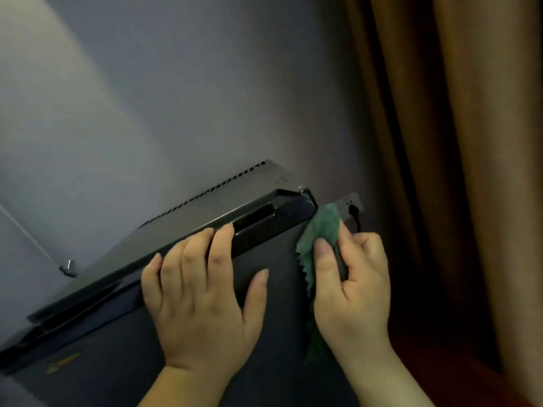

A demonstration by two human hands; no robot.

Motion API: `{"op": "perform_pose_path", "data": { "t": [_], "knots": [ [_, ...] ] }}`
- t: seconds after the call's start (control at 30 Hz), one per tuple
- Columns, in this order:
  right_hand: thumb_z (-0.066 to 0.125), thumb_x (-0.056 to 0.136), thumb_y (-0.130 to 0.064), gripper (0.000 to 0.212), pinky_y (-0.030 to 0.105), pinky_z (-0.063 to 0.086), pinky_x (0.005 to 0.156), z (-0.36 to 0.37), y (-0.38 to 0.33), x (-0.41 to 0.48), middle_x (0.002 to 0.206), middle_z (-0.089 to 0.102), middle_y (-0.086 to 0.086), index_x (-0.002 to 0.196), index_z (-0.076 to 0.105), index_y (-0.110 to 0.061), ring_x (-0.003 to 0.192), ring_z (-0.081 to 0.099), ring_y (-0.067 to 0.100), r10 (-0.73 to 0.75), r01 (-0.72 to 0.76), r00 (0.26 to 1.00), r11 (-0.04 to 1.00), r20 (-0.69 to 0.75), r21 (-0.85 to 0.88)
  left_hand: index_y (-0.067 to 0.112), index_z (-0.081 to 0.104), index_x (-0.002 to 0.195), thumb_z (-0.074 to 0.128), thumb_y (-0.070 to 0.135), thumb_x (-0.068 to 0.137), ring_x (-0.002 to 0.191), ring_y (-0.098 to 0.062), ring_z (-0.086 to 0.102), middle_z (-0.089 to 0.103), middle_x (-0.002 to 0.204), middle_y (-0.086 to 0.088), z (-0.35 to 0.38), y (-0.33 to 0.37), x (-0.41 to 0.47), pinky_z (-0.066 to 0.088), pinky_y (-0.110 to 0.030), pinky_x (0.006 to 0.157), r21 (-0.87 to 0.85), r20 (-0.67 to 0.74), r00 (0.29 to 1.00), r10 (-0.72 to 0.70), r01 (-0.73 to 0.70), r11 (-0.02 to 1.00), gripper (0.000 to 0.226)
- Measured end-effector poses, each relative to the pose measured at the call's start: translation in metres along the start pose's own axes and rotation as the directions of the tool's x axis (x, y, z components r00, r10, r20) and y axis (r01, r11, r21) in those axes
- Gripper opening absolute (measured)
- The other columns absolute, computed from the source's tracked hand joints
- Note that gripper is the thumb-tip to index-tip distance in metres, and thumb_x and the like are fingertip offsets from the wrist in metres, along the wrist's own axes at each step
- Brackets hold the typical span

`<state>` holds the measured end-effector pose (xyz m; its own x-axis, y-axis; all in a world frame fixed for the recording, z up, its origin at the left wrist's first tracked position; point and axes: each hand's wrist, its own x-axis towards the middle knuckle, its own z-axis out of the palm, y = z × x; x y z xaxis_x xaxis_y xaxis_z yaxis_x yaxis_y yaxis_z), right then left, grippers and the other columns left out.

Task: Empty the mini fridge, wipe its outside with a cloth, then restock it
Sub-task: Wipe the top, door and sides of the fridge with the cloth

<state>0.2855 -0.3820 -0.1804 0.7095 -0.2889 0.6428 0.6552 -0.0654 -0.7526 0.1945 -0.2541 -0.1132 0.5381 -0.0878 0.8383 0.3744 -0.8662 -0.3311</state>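
Note:
The mini fridge (97,342) is dark, with a black door rim and a grey vented top panel (223,198), seen tilted from above with its door shut. My left hand (202,292) lies flat on the front of the door, fingers hooked over its top edge. My right hand (355,286) pinches a green cloth (323,227) with a zigzag edge and presses it against the fridge's upper right corner. Part of the cloth hangs down behind my right wrist.
A grey wall (147,98) stands right behind the fridge. A wall socket with a black plug and cord (354,212) sits just right of the corner. A brown curtain (470,142) hangs at the right. A small metal fitting (68,267) shows at the left.

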Motion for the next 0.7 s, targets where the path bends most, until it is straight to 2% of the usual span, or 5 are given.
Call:
{"op": "perform_pose_path", "data": {
  "t": [0.17,0.3,0.43,0.53,0.7],
  "knots": [
    [0.039,0.097,-0.051,0.047,0.042,0.05,0.083,-0.02,-0.024,0.006,0.093,0.044,-0.015,0.127,0.065,-0.025,0.09,0.05,0.009,0.184,-0.173,0.971,0.981,0.154,-0.086,0.013,0.048,0.134,0.046,0.057,0.089,0.12,-0.038,0.046,0.049,0.13,-0.015,-0.027,0.002,0.017,0.031,-0.057,0.102,-0.051,0.269,0.962,0.04,-0.027,0.998,0.063],
    [0.037,0.094,-0.057,0.057,0.031,0.048,0.081,-0.033,-0.033,0.016,0.092,0.044,-0.018,0.129,0.065,-0.023,0.09,0.052,0.005,0.31,-0.288,0.913,0.95,0.264,-0.118,0.014,0.049,0.138,0.039,0.059,0.095,0.12,-0.033,0.05,0.052,0.128,-0.008,-0.045,0.003,0.07,0.035,-0.049,0.1,-0.255,0.361,0.893,0.27,-0.184,0.949,0.063],
    [0.043,0.096,-0.056,0.055,0.009,0.037,0.081,-0.037,-0.035,0.015,0.093,0.046,-0.017,0.135,0.063,-0.021,0.094,0.052,0.003,0.357,-0.341,0.888,0.934,0.288,-0.107,0.019,0.038,0.15,0.032,0.061,0.098,0.135,-0.026,0.038,0.042,0.141,-0.002,-0.036,0.011,0.132,0.029,-0.042,0.112,-0.435,0.433,0.794,0.427,-0.23,0.87,0.067],
    [0.042,0.097,-0.056,0.051,0.012,0.038,0.079,-0.041,-0.03,0.007,0.092,0.045,-0.015,0.131,0.065,-0.025,0.093,0.053,0.004,0.395,-0.374,0.86,0.919,0.322,-0.126,0.024,0.03,0.156,0.025,0.064,0.097,0.146,-0.017,0.023,0.032,0.154,0.002,-0.021,0.015,0.142,0.023,-0.043,0.12,-0.547,0.52,0.709,0.476,-0.152,0.823,0.071],
    [0.045,0.097,-0.055,0.036,0.031,0.045,0.078,-0.052,-0.007,-0.011,0.088,0.044,-0.012,0.102,0.068,-0.028,0.088,0.053,0.009,0.446,-0.434,0.835,0.894,0.321,-0.113,0.033,0.026,0.158,0.016,0.073,0.094,0.15,-0.006,0.015,0.025,0.161,0.012,-0.012,0.013,0.142,0.022,-0.044,0.122,-0.597,0.593,0.648,0.478,-0.045,0.801,0.076]
  ]
}}
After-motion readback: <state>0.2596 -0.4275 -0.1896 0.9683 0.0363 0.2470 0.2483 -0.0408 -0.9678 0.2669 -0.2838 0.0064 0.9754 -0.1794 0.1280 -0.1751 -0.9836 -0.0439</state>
